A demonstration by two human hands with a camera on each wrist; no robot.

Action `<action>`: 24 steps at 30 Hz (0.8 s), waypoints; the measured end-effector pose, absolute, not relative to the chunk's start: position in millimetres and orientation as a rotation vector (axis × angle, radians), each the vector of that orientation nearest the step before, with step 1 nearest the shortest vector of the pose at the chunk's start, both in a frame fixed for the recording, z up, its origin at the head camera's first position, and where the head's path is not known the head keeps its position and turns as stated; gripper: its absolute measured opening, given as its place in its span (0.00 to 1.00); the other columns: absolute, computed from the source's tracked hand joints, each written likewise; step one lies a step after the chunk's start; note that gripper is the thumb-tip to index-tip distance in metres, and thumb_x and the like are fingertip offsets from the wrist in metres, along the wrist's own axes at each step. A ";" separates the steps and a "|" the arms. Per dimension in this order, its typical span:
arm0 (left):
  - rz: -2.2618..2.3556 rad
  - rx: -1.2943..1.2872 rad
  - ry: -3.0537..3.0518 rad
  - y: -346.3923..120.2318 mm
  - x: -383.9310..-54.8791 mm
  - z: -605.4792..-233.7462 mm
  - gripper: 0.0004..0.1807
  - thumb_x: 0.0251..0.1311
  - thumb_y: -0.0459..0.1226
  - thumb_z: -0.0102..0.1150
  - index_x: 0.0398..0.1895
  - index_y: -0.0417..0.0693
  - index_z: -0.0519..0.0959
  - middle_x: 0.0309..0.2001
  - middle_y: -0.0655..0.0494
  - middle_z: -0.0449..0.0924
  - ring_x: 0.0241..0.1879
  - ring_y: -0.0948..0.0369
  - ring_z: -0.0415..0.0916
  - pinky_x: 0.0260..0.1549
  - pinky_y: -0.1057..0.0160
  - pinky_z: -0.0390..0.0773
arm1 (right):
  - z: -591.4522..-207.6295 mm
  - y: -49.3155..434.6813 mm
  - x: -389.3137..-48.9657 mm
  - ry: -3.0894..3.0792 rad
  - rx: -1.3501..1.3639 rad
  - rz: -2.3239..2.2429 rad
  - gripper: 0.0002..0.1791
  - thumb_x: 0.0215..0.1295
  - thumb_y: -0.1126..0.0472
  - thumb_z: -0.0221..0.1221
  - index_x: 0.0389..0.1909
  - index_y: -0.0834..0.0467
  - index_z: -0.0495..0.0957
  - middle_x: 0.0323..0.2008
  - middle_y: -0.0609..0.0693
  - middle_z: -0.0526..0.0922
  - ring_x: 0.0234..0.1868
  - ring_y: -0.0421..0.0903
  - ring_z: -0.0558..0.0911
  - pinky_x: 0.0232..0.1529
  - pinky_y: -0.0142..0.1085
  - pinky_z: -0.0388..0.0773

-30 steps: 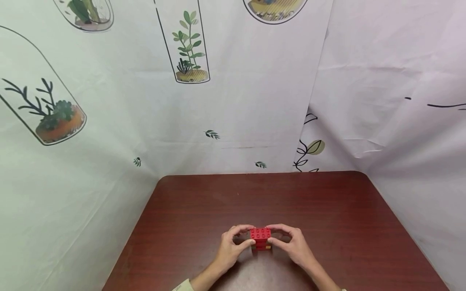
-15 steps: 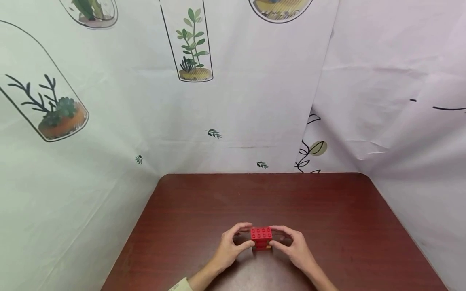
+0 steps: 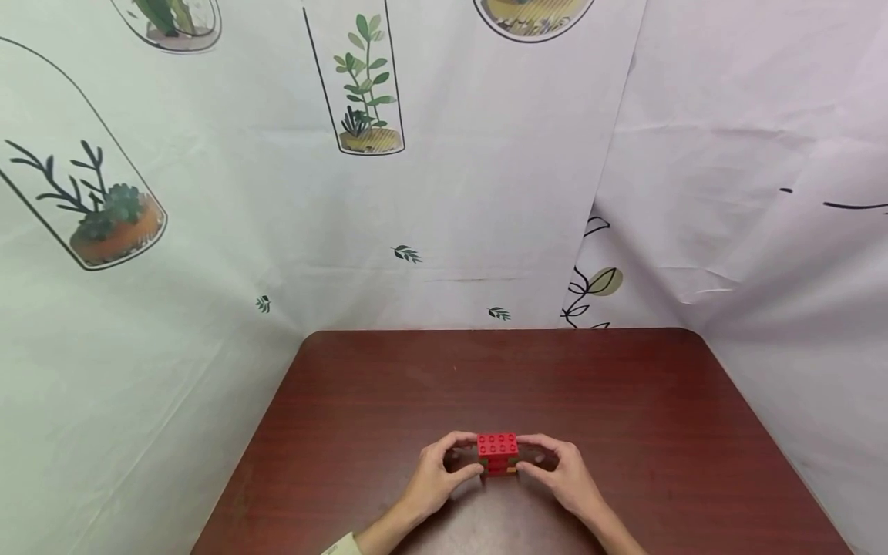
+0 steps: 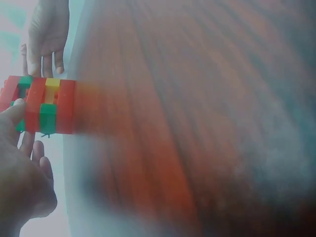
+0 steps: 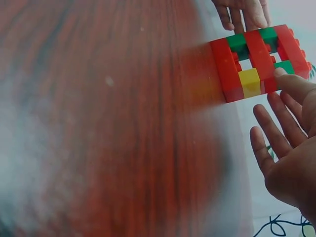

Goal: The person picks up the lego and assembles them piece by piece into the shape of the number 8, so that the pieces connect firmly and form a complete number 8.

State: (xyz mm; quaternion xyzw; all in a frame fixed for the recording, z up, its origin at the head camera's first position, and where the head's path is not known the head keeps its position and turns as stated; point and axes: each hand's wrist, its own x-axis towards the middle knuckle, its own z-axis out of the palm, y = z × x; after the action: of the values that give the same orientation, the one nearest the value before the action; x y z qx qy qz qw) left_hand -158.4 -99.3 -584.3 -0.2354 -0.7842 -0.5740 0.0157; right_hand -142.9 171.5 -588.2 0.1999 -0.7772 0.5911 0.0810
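A stack of toy building blocks (image 3: 497, 445) stands on the table near its front in the head view. Three long red layers have small green and yellow blocks between them at the ends, with gaps through the middle, as the right wrist view shows on the stack (image 5: 260, 57). My left hand (image 3: 432, 478) pinches the stack's left end between thumb and forefinger. At the opposite end my right hand (image 3: 567, 476) pinches it the same way, its thumb (image 5: 291, 84) by a green block. The other fingers of the right hand are spread below the thumb in its wrist view.
The dark red-brown wooden table (image 3: 499, 378) has rounded far corners. White cloth walls (image 3: 486, 193) printed with plants enclose its back and sides.
The fingertips and thumbs of both hands have slid slightly lower along the ends of the stack. The stack has stayed in place; the head view shifted slightly.
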 end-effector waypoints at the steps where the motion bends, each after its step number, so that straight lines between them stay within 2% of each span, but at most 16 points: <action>1: -1.774 -0.732 -2.443 -99.2 -158.4 -585.0 0.22 0.60 0.41 0.78 0.58 0.56 0.84 0.53 0.60 0.88 0.53 0.51 0.85 0.49 0.54 0.83 | -588.1 171.8 -142.7 -2.333 0.593 1.770 0.20 0.62 0.67 0.75 0.56 0.58 0.86 0.49 0.54 0.90 0.43 0.52 0.90 0.42 0.38 0.86; 6: -1.756 -0.718 -2.449 -98.7 -158.7 -587.0 0.22 0.60 0.41 0.78 0.57 0.56 0.84 0.53 0.60 0.88 0.53 0.52 0.85 0.49 0.54 0.84 | -587.9 172.5 -141.8 -2.367 0.574 1.793 0.20 0.63 0.65 0.75 0.56 0.59 0.86 0.49 0.57 0.90 0.40 0.46 0.89 0.39 0.35 0.86; 14: -1.769 -0.682 -2.459 -97.9 -158.2 -588.5 0.21 0.60 0.39 0.79 0.56 0.55 0.84 0.51 0.59 0.89 0.50 0.56 0.87 0.47 0.57 0.85 | -589.1 171.9 -142.2 -2.370 0.554 1.821 0.21 0.63 0.66 0.75 0.56 0.61 0.86 0.50 0.59 0.90 0.43 0.55 0.90 0.41 0.35 0.87; 18: -1.779 -0.669 -2.451 -96.7 -157.9 -588.4 0.20 0.59 0.38 0.79 0.54 0.54 0.84 0.50 0.58 0.89 0.49 0.57 0.87 0.46 0.58 0.86 | -589.3 171.3 -142.2 -2.366 0.542 1.837 0.21 0.62 0.66 0.75 0.56 0.61 0.86 0.50 0.59 0.90 0.42 0.54 0.91 0.40 0.35 0.87; 24: -1.809 -0.643 -2.422 -94.3 -156.6 -588.1 0.19 0.59 0.37 0.79 0.53 0.51 0.86 0.49 0.55 0.90 0.49 0.54 0.88 0.45 0.57 0.87 | -588.5 170.1 -140.7 -2.348 0.516 1.878 0.20 0.62 0.66 0.75 0.56 0.61 0.86 0.49 0.57 0.90 0.42 0.52 0.91 0.41 0.35 0.87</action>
State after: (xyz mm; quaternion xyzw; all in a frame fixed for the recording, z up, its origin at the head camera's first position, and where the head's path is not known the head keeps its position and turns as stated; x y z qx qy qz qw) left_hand -156.6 -94.3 -588.1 -0.2080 -0.7834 -0.5851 0.0254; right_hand -140.7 170.1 -588.5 0.1688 -0.7689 0.6150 0.0453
